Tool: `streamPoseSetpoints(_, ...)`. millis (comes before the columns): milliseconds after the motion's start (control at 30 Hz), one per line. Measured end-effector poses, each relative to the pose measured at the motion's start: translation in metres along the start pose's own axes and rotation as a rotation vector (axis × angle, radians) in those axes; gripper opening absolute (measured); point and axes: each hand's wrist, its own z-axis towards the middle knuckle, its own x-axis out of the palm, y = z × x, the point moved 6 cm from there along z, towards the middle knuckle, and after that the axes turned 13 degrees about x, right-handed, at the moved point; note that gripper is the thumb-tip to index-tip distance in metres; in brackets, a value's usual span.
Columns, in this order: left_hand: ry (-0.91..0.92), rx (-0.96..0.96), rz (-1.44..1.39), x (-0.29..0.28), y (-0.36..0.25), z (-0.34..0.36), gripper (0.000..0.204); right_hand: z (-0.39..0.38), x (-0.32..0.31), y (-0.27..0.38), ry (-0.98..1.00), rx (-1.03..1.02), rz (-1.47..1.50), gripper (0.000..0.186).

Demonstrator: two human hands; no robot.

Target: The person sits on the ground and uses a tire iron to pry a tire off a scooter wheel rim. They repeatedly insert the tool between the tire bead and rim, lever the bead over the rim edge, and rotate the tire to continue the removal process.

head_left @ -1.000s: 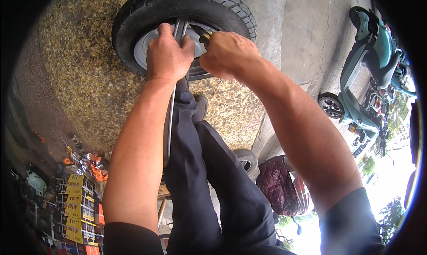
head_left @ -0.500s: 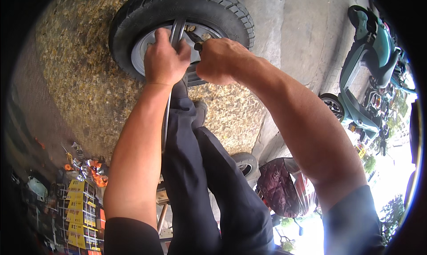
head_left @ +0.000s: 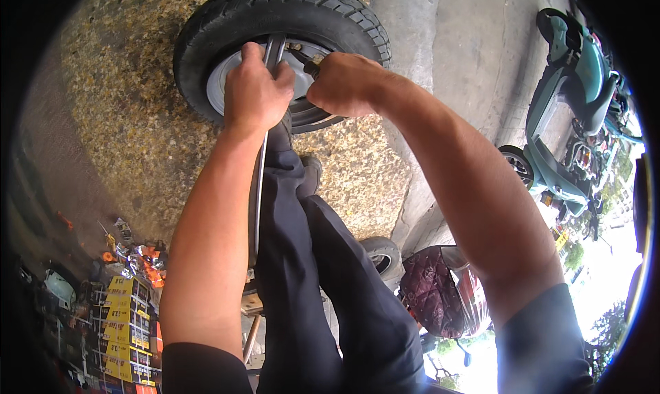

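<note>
A black treaded tire [head_left: 282,16] on a silver wheel rim [head_left: 217,85] lies on the ground in front of me. My left hand [head_left: 256,92] is closed around a long metal tire lever [head_left: 276,43], whose end sits at the tire's inner edge. A thin steel shaft [head_left: 258,195] runs back from under this hand along my leg. Just to the right, my right hand [head_left: 347,85] grips a tool with a dark handle [head_left: 311,67]. Its narrow tip points into the rim; my fingers hide the rest, so its kind is unclear. My shoe is against the near side of the wheel.
Another tire [head_left: 379,255] lies to the right of my legs. Beyond it are a maroon quilted cover [head_left: 432,291] and a teal scooter [head_left: 550,119]. At lower left stand stacked yellow boxes [head_left: 126,325] beside orange scraps [head_left: 150,263].
My right hand has shifted slightly up and right with its tool. The wheel sits a little differently, its left side slightly further right. My left hand keeps its grip on the lever.
</note>
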Motion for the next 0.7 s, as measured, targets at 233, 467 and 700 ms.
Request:
streamPoseSetpoints(233,0.306,-0.105,0.099,-0.030,-0.011,0.012,0.042,-0.021,0.007,-0.002,0.125,-0.105,0.117,0.031)
streamPoseSetpoints(467,0.508,-0.224,0.005,-0.051,-0.015,0.016,0.034,-0.030,0.023,0.017,0.116,-0.246,-0.248,0.032)
streamPoseSetpoints(700,0.776,-0.438,-0.323,-0.077,-0.042,0.023,0.030,-0.032,0.034,0.017,-0.019,-0.531,-0.382,0.033)
